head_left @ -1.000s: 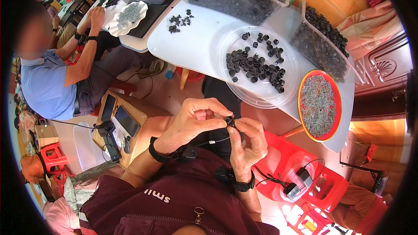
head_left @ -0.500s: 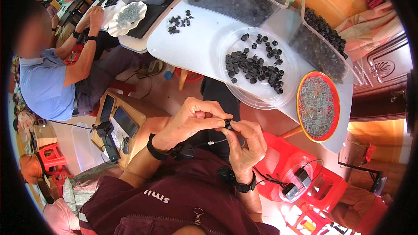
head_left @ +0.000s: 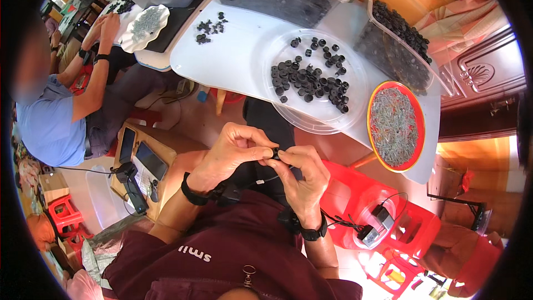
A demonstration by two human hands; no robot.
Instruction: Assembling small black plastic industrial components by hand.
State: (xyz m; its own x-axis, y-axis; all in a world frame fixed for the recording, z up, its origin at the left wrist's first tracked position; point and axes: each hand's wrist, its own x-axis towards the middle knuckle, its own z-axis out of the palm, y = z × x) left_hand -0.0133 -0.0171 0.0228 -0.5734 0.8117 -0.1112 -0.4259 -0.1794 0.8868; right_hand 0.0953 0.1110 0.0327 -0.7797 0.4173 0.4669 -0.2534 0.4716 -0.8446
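Where both hands meet, small black part (head_left: 275, 153) pinched between left hand (head_left: 233, 153), right hand (head_left: 300, 175) fingertips

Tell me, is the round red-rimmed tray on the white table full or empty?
Full: the round red-rimmed tray is covered edge to edge with small grey metal pieces.

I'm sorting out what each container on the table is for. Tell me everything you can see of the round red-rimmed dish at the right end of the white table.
The red-rimmed dish is a shallow round plate, seemingly plastic, with an orange-red rim. It lies flat at the right end of the white table, filled nearly to the rim with a loose heap of small grey, metallic-looking pieces, too small to identify. It sits beside the clear round tray of black parts; whether the two touch is unclear. No hand touches it.
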